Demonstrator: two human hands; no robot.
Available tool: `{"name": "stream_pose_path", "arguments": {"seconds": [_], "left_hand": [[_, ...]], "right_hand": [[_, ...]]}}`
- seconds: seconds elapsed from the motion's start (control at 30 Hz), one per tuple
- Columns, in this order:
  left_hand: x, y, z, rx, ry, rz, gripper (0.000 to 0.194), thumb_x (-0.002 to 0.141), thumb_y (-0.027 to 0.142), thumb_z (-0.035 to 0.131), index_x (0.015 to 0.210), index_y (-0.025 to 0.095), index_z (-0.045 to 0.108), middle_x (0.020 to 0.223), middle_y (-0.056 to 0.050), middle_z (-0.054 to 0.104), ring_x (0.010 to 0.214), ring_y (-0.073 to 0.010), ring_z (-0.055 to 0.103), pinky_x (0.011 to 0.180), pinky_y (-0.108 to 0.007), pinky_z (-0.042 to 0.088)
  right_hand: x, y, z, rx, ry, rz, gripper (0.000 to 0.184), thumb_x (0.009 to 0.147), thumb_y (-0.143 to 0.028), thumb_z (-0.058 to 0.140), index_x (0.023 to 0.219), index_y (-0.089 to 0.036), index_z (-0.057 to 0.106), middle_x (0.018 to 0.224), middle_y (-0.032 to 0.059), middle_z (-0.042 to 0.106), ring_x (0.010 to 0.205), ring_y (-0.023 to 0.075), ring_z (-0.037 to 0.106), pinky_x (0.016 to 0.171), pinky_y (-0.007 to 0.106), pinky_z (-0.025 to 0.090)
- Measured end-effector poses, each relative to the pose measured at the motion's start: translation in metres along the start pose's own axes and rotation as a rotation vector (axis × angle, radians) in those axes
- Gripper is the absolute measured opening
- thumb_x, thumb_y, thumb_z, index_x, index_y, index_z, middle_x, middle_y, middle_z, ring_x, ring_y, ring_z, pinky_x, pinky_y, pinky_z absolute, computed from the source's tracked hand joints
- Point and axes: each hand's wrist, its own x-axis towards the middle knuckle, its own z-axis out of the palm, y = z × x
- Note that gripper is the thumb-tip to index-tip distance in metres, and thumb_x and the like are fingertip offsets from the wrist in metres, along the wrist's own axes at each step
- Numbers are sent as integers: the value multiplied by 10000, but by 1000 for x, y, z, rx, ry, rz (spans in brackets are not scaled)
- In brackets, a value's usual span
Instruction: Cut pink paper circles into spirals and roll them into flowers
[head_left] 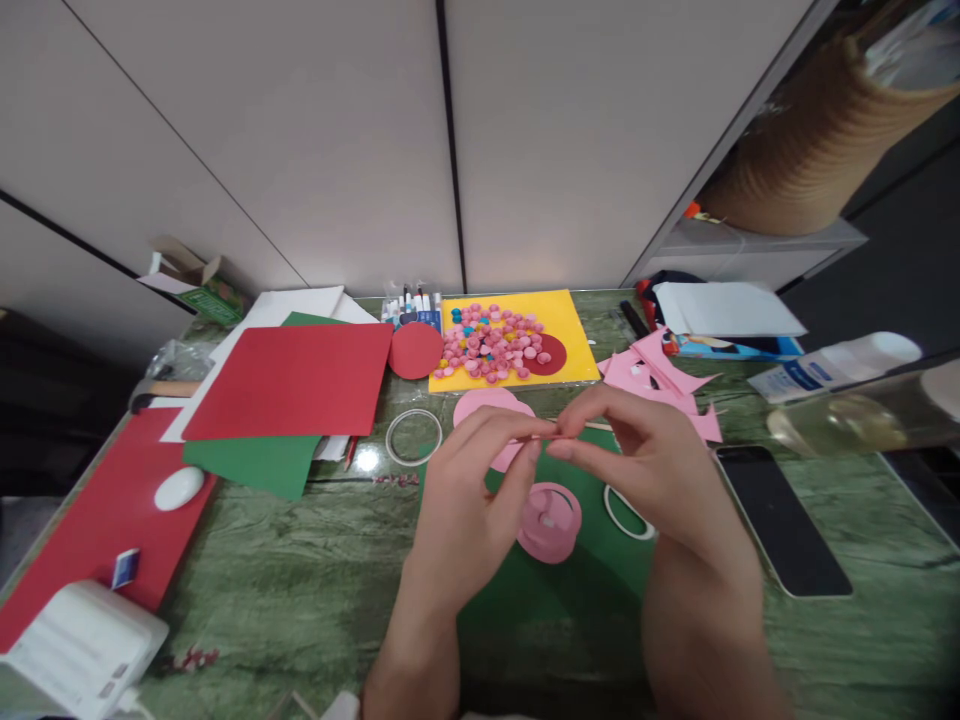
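Note:
My left hand (pixel 465 500) and my right hand (pixel 645 450) meet above a green sheet (pixel 547 610), fingertips pinched together. Between them is a thin pink strip, apparently paper (pixel 546 437), mostly hidden by the fingers. Below the hands lies a pink paper disc (pixel 559 540) with a curved cut that leaves a crescent gap. Pink paper circles (pixel 480 402) lie just beyond my left fingers, partly covered. A white loop like a scissor handle (pixel 607 500) shows beside my right wrist.
Many small pink pieces (pixel 491 345) cover a yellow sheet (pixel 574 320). Pink scraps (pixel 652 370), a phone (pixel 780 520) and bottles (pixel 840 365) stand or lie at right. Red sheets (pixel 292 380), a white ring (pixel 390 440) and a white device (pixel 90 640) are at left.

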Motion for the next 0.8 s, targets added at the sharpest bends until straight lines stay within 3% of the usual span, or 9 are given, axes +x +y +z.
{"name": "stream_pose_path", "arguments": {"seconds": [0.53, 0.8], "left_hand": [[0, 0, -1, -20, -138, 6, 280, 785, 28, 477, 962, 204, 604, 1003, -27, 626, 984, -151, 568, 854, -283, 450], [-1, -1, 0, 23, -171, 23, 273, 784, 56, 494, 981, 210, 602, 1009, -25, 630, 995, -159, 558, 871, -309, 446]], "right_hand": [[0, 1, -1, -38, -19, 68, 299, 713, -356, 711, 634, -211, 462, 678, -13, 588, 660, 149, 564, 612, 270, 442], [-1, 4, -4, -201, -43, 70, 257, 725, -256, 671, 640, -212, 432, 666, -33, 566, 636, 133, 524, 592, 256, 395]]}}
